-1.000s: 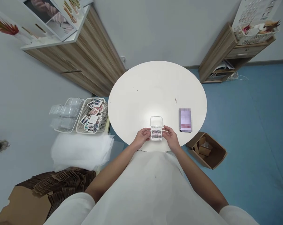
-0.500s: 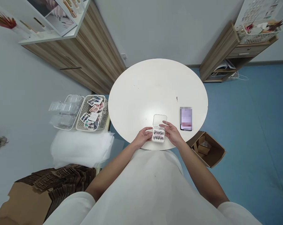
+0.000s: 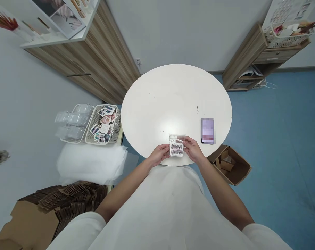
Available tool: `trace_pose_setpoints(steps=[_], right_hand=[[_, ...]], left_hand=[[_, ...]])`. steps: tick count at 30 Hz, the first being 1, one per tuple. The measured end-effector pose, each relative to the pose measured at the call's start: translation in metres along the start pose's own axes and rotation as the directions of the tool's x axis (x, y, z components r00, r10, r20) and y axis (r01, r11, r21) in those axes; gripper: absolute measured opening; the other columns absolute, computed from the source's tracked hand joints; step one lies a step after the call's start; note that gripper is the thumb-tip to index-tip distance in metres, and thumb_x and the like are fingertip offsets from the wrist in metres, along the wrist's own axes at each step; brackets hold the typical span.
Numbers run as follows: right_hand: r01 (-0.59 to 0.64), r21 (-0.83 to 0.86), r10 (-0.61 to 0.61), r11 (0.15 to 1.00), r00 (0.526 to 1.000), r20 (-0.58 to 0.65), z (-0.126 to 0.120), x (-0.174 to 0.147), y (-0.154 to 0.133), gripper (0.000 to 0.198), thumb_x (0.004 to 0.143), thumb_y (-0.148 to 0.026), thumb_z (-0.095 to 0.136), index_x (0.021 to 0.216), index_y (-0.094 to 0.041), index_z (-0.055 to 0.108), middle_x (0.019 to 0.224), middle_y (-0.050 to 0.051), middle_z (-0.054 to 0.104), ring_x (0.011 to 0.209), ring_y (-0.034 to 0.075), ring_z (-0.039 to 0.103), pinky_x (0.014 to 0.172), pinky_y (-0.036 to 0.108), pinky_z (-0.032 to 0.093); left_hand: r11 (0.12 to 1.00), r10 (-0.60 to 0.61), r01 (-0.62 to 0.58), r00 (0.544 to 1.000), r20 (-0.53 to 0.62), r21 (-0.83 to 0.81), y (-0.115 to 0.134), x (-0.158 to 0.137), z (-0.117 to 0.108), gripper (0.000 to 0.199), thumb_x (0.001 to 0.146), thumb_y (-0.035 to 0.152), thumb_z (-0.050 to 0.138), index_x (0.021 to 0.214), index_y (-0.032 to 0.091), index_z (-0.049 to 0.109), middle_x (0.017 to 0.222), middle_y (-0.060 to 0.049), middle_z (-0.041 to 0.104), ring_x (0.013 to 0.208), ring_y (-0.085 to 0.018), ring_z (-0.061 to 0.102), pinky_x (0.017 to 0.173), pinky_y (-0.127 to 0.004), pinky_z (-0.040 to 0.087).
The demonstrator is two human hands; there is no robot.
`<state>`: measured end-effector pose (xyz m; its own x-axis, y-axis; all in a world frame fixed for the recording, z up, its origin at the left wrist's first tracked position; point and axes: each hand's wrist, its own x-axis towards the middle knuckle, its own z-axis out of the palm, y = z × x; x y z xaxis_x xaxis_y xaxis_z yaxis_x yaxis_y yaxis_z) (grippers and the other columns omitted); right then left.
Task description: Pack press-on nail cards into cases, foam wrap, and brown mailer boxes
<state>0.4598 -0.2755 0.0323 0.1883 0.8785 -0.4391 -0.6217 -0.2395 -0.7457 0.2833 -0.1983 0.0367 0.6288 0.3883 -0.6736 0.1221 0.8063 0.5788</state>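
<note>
Near the front edge of the white round table (image 3: 162,90), a small clear case (image 3: 176,156) sits between my hands with its hinged lid (image 3: 174,136) raised. Inside it lies a card of press-on nails (image 3: 176,149) in two rows, dark and pinkish. My left hand (image 3: 159,155) grips the case's left side between thumb and fingers. From the right, my right hand (image 3: 191,148) has its fingers on the lid and its thumb by the case's right side. A phone (image 3: 207,131) with a blurred screen lies to the right.
At left stand a white basket (image 3: 86,139) of nail cards and another basket of clear plastic cases (image 3: 77,119). Below them are white translucent sheets (image 3: 86,163) and stacked brown cardboard (image 3: 34,218). An open cardboard box (image 3: 235,178) stands on the floor at right, near a wooden cabinet (image 3: 240,59).
The lid has tipped from lying well back to a steeper angle, with my right fingers on it. My left hand stays at the case's left side.
</note>
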Motion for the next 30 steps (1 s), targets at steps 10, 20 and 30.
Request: trace_pose_setpoints(steps=[10, 20, 30], right_hand=[[-0.027, -0.013, 0.027, 1.000, 0.999, 0.020, 0.004, -0.008, -0.006, 0.029, 0.066, -0.028, 0.063, 0.096, -0.026, 0.063, 0.117, 0.002, 0.057, 0.105, 0.021, 0.052, 0.084, 0.034, 0.045], [-0.165, 0.008, 0.165, 0.986, 0.986, 0.022, -0.005, -0.018, 0.006, 0.045, 0.071, -0.035, 0.062, 0.114, -0.030, 0.050, 0.111, 0.004, 0.059, 0.096, 0.020, 0.058, 0.081, 0.040, 0.049], [-0.115, -0.070, 0.109, 0.991, 0.990, -0.084, -0.004, -0.013, 0.017, 0.050, 0.061, -0.029, 0.071, 0.108, -0.026, 0.053, 0.093, 0.003, 0.064, 0.088, 0.018, 0.061, 0.082, 0.039, 0.050]], left_hand=[[0.998, 0.057, -0.057, 0.998, 0.006, 0.013, -0.002, 0.002, 0.003, 0.034, 0.069, 0.035, 0.066, 0.097, 0.015, 0.063, 0.091, -0.008, 0.065, 0.078, -0.013, 0.059, 0.074, -0.028, 0.044], [0.996, 0.093, -0.092, 0.994, -0.062, 0.010, 0.001, 0.005, 0.000, 0.035, 0.068, 0.036, 0.067, 0.096, 0.016, 0.063, 0.089, -0.007, 0.064, 0.076, -0.012, 0.057, 0.070, -0.026, 0.044], [0.995, 0.098, -0.098, 0.995, -0.026, 0.000, 0.006, 0.009, 0.002, 0.034, 0.074, 0.042, 0.059, 0.097, 0.017, 0.062, 0.099, -0.009, 0.062, 0.085, -0.015, 0.058, 0.076, -0.029, 0.044]])
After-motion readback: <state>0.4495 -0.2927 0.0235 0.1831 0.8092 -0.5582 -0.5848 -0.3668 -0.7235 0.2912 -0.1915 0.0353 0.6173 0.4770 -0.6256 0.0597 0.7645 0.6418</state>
